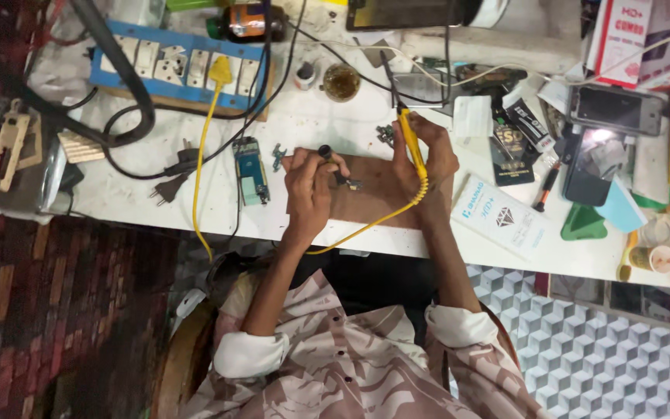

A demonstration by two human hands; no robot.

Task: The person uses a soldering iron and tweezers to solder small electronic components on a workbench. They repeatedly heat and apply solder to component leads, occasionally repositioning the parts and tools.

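My left hand (309,186) grips a slim black-capped tool (329,157) whose tip rests on a tiny metal part (352,185) lying on a brown work mat (378,200). My right hand (426,155) is closed around a yellow-handled soldering iron (410,140). The iron's dark tip points to the far side of the table, and its yellow cord (366,227) loops back under my wrists. Another small metal component (385,134) lies just beyond my right fingers.
A blue phone board (251,171) and a black plug (166,188) lie left of the mat. A blue socket strip (184,66) with a yellow plug (220,71) sits at the back left. A small round jar (341,81), phones (616,110), flat white boxes (505,219) and a green triangle (583,223) crowd the right.
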